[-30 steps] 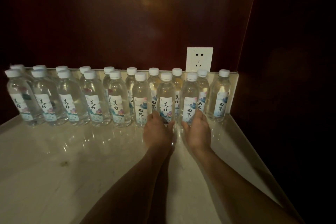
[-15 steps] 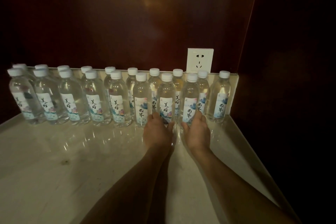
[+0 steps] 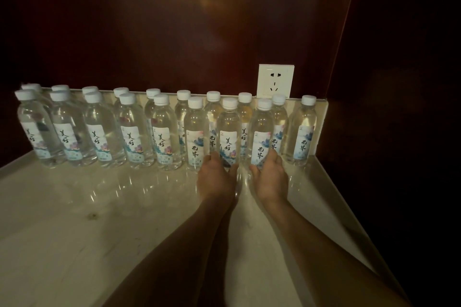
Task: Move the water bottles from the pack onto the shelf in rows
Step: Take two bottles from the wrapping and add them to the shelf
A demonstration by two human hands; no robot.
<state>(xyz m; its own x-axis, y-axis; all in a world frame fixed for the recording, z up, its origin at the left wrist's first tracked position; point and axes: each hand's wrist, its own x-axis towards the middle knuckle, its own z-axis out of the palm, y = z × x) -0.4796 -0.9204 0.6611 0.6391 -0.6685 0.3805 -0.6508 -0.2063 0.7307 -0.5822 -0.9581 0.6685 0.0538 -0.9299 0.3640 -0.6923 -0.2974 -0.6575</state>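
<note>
Several clear water bottles with white caps and printed labels stand in two rows along the back of a pale marble shelf [image 3: 74, 207]. My left hand [image 3: 216, 182] grips the base of a front-row bottle [image 3: 228, 132]. My right hand [image 3: 270, 179] grips the base of the front-row bottle [image 3: 260, 134] just to its right. Both bottles stand upright on the shelf. A lone back-row bottle [image 3: 303, 129] stands at the far right, with no bottle in front of it. The pack is out of view.
A white wall socket [image 3: 275, 81] sits on the dark red back panel above the right end of the rows. A dark side wall [image 3: 399, 107] closes the shelf on the right. The shelf's raised back lip [image 3: 321, 117] ends at that corner.
Both hands stay on the same two bottles. The view has shifted slightly; the bottles have barely moved.
</note>
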